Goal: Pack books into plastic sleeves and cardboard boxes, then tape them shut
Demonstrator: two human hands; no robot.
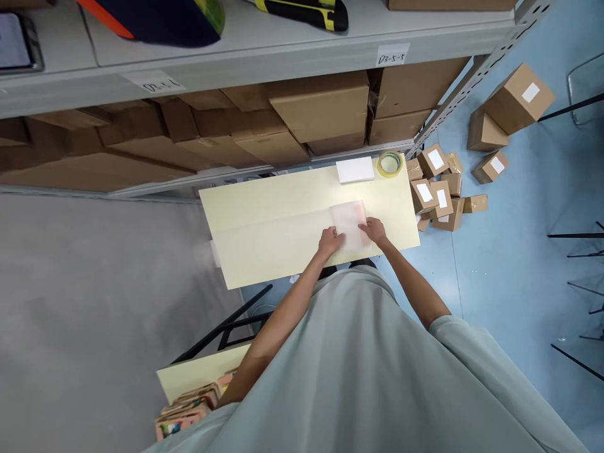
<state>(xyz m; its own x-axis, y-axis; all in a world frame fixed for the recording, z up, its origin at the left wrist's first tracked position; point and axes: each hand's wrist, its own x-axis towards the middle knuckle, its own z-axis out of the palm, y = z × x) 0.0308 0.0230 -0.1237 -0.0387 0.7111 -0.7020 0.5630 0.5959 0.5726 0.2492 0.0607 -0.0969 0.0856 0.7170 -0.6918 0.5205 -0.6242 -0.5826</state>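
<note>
A flat, pale pink rectangular packet [350, 221] lies on the cream table [264, 198], covered by translucent white wrapping sheet. A long strip of the wrapping sheet [278, 236] runs left from it across the tabletop. My left hand [330, 241], fingers curled, grips the sheet at the packet's lower left side. At the right edge, my right hand [374, 231] pinches the packet between thumb and fingers. Behind it sit a white box [355, 170] and a roll of yellowish tape [380, 170].
Shelving with cardboard boxes [321, 104] stands along the table's far side. On its upper shelf lie a yellow-black utility knife [302, 11] and a phone [14, 41]. Small cartons [441, 198] are heaped on the floor at right. Stacked colourful items [189, 402] sit lower left.
</note>
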